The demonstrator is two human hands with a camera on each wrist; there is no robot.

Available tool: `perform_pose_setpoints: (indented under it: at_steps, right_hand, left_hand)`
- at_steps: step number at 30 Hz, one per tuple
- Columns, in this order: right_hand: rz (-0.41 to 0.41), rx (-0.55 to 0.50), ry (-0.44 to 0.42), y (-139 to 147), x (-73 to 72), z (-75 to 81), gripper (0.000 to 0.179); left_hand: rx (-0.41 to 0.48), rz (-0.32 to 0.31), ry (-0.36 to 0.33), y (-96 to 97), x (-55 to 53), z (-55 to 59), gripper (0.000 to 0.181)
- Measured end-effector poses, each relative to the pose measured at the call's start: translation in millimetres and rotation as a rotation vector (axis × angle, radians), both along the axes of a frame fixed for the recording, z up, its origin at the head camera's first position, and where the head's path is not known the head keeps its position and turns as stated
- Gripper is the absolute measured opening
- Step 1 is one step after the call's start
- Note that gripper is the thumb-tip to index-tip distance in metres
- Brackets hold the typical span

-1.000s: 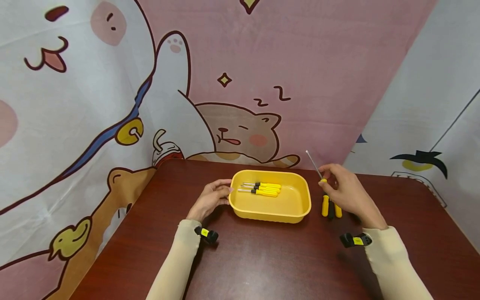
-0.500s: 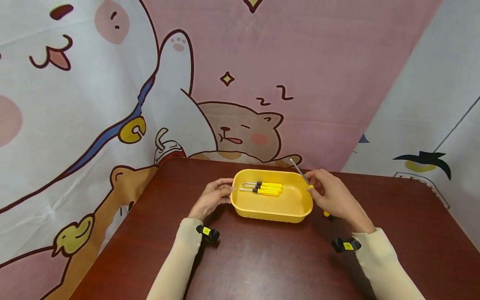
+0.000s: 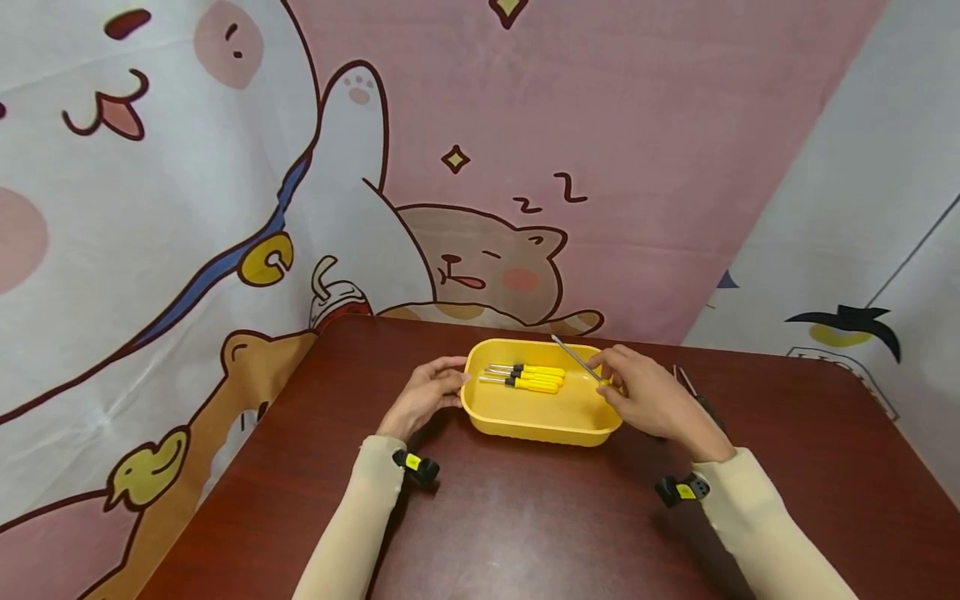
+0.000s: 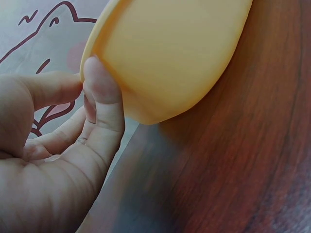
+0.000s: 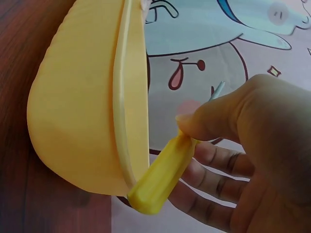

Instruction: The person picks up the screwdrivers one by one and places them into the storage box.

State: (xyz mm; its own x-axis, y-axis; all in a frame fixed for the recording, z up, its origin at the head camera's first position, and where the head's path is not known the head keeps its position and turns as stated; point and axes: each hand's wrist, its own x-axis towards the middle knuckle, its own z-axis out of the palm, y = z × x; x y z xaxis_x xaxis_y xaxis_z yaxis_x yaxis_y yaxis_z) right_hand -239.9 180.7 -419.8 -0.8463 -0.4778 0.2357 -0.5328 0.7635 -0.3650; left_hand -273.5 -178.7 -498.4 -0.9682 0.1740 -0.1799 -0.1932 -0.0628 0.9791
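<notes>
A yellow plastic tray (image 3: 540, 435) sits on the table, with several small yellow-handled screwdrivers (image 3: 534, 384) lying side by side in its left half. My left hand (image 3: 423, 396) pinches the tray's left rim between thumb and fingers, as the left wrist view shows close up. Over the tray's right end, my right hand (image 3: 645, 393) pinches a screwdriver (image 5: 163, 172) near the front of its yellow handle. Its metal shaft points up and to the left. In the right wrist view the handle's butt end overlaps the tray's rim (image 5: 120, 111).
More screwdrivers (image 3: 708, 408) lie on the dark wooden table (image 3: 487, 517) to the right, partly hidden by the right hand and forearm. A cartoon-printed cloth (image 3: 637, 125) hangs behind the table's back edge.
My right hand has carried the screwdriver leftward, from above the other screwdrivers on the table to over the tray's right end. The left hand keeps its hold on the rim.
</notes>
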Motion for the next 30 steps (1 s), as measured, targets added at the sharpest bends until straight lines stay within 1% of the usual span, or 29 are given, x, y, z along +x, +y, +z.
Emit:
perform_pose_setpoints:
  at_steps: [7, 14, 19, 23, 30]
  right_hand:
    - [0.007, 0.096, -0.056, -8, -5.6, 4.3, 0.034]
    - [0.059, 0.16, -0.041, -16, -14.3, 9.3, 0.032]
    - [0.102, 0.219, -0.048, -26, -18.8, 16.5, 0.03]
    - [0.139, 0.245, -0.046, -35, -20.8, 21.9, 0.029]
    - [0.191, 0.275, -0.044, -46, -26.5, 25.4, 0.029]
  left_hand:
    - [0.007, -0.013, -0.005, -0.1, 1.0, -0.8, 0.044]
    - [0.007, -0.011, 0.0, -0.8, 0.9, 0.7, 0.044]
    - [0.012, -0.006, -0.004, -1.8, 0.3, 0.1, 0.043]
    - [0.019, -0.006, -0.003, -2.1, 0.4, -0.1, 0.043]
    - [0.017, -0.017, -0.002, -2.2, -0.6, -0.2, 0.043]
